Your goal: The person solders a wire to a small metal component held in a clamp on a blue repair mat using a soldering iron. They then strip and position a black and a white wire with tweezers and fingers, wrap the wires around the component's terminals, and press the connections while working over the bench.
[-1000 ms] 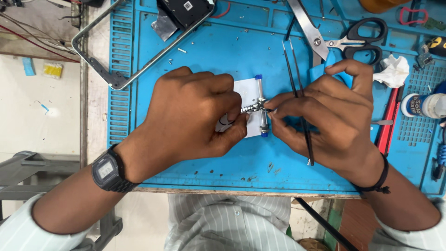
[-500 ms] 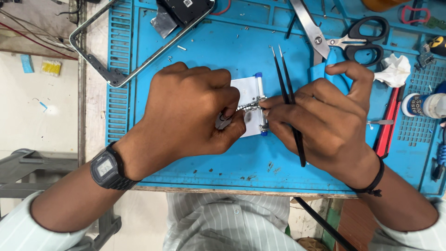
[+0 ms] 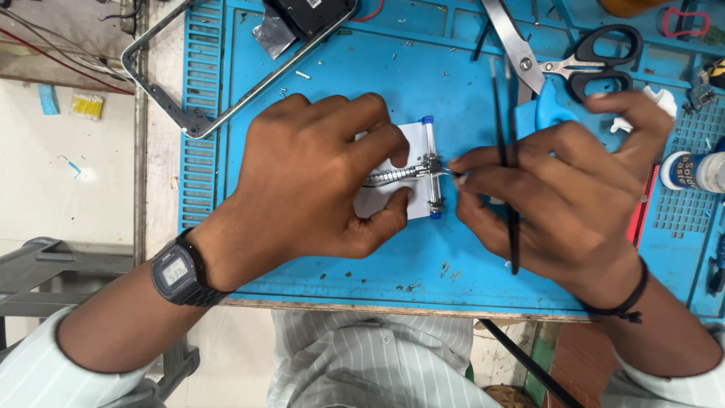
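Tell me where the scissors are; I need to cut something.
In the head view the scissors lie at the top right of the blue mat, just beyond the right hand holding black tweezers.

A small round white jar (image 3: 691, 171) with a blue label lies at the mat's right edge. The wristwatch (image 3: 178, 270) on the left arm shows a small grey screen — rectangular, in a black case.
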`<move>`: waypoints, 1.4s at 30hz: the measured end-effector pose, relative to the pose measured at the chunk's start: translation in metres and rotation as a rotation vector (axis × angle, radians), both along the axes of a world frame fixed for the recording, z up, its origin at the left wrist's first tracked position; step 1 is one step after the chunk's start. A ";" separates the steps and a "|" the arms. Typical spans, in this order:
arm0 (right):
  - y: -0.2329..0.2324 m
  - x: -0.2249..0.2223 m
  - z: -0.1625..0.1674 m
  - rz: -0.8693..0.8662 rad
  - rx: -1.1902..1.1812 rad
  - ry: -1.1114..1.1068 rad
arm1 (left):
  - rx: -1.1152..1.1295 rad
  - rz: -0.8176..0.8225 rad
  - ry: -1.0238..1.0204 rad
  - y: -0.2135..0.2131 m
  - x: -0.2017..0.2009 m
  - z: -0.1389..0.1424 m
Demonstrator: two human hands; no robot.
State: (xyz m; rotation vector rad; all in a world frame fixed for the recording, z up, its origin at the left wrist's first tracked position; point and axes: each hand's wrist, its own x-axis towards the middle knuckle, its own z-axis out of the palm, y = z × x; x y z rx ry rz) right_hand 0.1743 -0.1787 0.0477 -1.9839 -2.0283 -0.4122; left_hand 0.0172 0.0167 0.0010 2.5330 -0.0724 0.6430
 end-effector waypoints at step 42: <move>-0.017 0.016 -0.019 0.204 0.284 0.426 | -0.405 -0.176 0.007 -0.015 0.024 0.020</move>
